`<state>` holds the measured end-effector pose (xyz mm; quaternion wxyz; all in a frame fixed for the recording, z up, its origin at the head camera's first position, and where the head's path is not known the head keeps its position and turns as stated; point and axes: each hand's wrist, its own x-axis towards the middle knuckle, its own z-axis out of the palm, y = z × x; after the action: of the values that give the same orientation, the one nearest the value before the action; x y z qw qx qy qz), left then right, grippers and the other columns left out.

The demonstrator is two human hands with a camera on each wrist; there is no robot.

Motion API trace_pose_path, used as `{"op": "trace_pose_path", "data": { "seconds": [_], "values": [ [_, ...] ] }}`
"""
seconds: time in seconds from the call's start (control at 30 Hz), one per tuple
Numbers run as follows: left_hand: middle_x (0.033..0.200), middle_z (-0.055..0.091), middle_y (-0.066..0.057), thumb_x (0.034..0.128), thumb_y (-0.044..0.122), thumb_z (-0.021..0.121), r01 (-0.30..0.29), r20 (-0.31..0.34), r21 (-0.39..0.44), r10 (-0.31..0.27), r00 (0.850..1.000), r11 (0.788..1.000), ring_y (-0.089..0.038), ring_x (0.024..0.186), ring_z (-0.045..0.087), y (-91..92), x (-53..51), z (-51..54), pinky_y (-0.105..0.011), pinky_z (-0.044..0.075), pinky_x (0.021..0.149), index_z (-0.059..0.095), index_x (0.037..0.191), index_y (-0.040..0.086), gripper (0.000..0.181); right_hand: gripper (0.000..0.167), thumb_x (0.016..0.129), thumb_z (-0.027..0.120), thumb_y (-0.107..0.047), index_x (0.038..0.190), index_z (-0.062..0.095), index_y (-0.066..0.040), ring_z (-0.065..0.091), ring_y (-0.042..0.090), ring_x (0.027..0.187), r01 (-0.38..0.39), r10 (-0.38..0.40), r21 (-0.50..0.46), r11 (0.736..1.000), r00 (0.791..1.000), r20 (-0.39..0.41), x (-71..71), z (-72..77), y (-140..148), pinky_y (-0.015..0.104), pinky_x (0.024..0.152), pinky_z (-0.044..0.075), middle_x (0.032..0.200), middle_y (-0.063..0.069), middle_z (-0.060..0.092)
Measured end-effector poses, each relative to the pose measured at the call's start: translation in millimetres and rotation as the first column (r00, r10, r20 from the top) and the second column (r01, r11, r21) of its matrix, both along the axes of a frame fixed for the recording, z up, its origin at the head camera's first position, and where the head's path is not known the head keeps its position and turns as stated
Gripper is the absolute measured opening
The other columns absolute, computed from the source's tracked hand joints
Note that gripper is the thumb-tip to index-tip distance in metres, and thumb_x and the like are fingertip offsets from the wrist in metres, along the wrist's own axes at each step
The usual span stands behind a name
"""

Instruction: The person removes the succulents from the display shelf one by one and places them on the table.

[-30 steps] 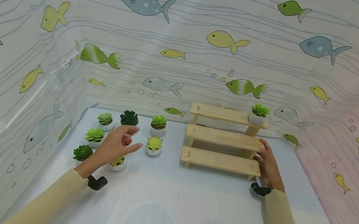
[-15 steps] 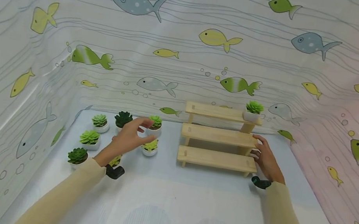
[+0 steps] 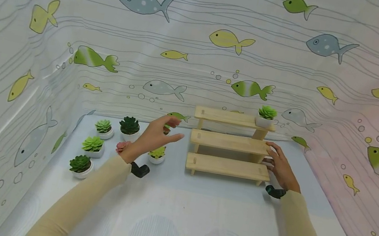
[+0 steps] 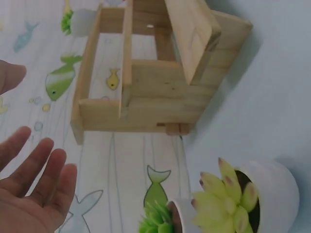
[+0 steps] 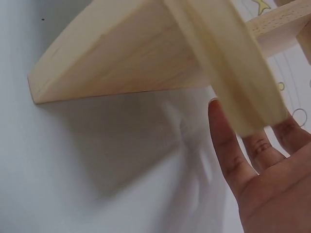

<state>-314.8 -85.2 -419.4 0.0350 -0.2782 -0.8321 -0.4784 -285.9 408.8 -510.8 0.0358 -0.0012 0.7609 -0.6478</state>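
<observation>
A three-step wooden shelf [image 3: 230, 142] stands at the back, with a green potted succulent [image 3: 265, 117] on the right end of its top step. My left hand [image 3: 151, 136] hovers left of the shelf, thumb and fingers spread, holding nothing. Beneath it, a bright green succulent [image 3: 166, 130] is mostly hidden, and a yellow-green succulent [image 3: 157, 154] stands just in front. The left wrist view shows the relaxed fingers [image 4: 53, 179] apart from the shelf. My right hand [image 3: 281, 166] touches the shelf's right end, its fingers [image 5: 228, 145] extended along the board ends.
To the left stand more potted succulents: a dark green one [image 3: 129, 125], a pale green one [image 3: 103, 126], a light green one [image 3: 92, 145], a deep green one [image 3: 80, 164] and a partly covered pink one [image 3: 122, 147]. Fish-printed cloth [image 3: 182, 71] walls the table.
My left hand has moved right and farther back, from above the pink succulent to over the bright green one. My right hand stays at the shelf's end. The head view has shifted slightly.
</observation>
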Motion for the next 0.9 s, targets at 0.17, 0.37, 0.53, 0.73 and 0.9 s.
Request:
{"op": "trace_pose_path", "data": {
  "seconds": [0.17, 0.37, 0.53, 0.73, 0.9],
  "values": [
    [0.130, 0.062, -0.003, 0.0944, 0.035, 0.078, 0.051, -0.033, 0.025, -0.050, 0.998, 0.998, -0.027, 0.119, 0.059, 26.7, -13.3, 6.8, -0.046, 0.051, 0.099, 0.059, 0.138, 0.012, 0.053, 0.050, 0.109, 0.046, -0.050, 0.155, 0.035, -0.035, 0.056, 0.026, 0.118, 0.012, -0.012, -0.028, 1.000, 1.000, 0.001, 0.0, -2.9, 2.2, 0.031, 0.086, 0.054, 0.143, 0.007, 0.043],
    [0.130, 0.062, -0.012, 0.0944, 0.029, 0.078, 0.112, -0.033, 0.078, -0.110, 0.993, 0.991, -0.027, 0.116, 0.060, 58.4, -25.4, 16.5, -0.044, 0.052, 0.097, 0.058, 0.138, 0.002, 0.055, 0.049, 0.110, 0.044, -0.046, 0.156, 0.032, -0.035, 0.055, 0.026, 0.119, -0.003, 0.002, -0.071, 0.997, 1.000, -0.013, -1.1, -4.8, 0.1, 0.032, 0.086, 0.055, 0.141, 0.007, 0.045],
    [0.128, 0.063, -0.010, 0.0943, 0.027, 0.078, 0.145, -0.024, 0.077, -0.143, 0.989, 0.986, -0.026, 0.115, 0.060, 81.4, -30.9, 23.6, -0.039, 0.051, 0.096, 0.059, 0.137, 0.003, 0.053, 0.050, 0.111, 0.043, -0.045, 0.157, 0.029, -0.032, 0.053, 0.028, 0.119, -0.007, 0.005, -0.096, 0.995, 1.000, -0.023, -2.9, -4.6, -0.9, 0.031, 0.086, 0.055, 0.140, 0.008, 0.045],
    [0.127, 0.064, -0.002, 0.0945, 0.029, 0.078, 0.160, -0.038, 0.081, -0.158, 0.987, 0.984, -0.015, 0.111, 0.061, 109.6, -39.1, 28.8, -0.034, 0.053, 0.095, 0.061, 0.134, 0.012, 0.046, 0.053, 0.111, 0.043, -0.045, 0.159, 0.028, -0.029, 0.049, 0.033, 0.123, 0.006, -0.007, -0.101, 0.995, 1.000, -0.012, -2.5, -3.4, -2.2, 0.031, 0.086, 0.054, 0.140, 0.007, 0.045],
    [0.129, 0.064, -0.006, 0.0946, 0.027, 0.078, 0.182, 0.001, 0.116, -0.184, 0.983, 0.976, -0.018, 0.112, 0.061, 137.2, -45.6, 30.0, -0.032, 0.053, 0.095, 0.061, 0.134, 0.009, 0.046, 0.051, 0.112, 0.043, -0.041, 0.159, 0.028, -0.029, 0.050, 0.033, 0.121, -0.009, 0.007, -0.140, 0.990, 1.000, -0.014, -1.8, -5.1, -3.7, 0.032, 0.087, 0.054, 0.137, 0.006, 0.047]
  ]
}}
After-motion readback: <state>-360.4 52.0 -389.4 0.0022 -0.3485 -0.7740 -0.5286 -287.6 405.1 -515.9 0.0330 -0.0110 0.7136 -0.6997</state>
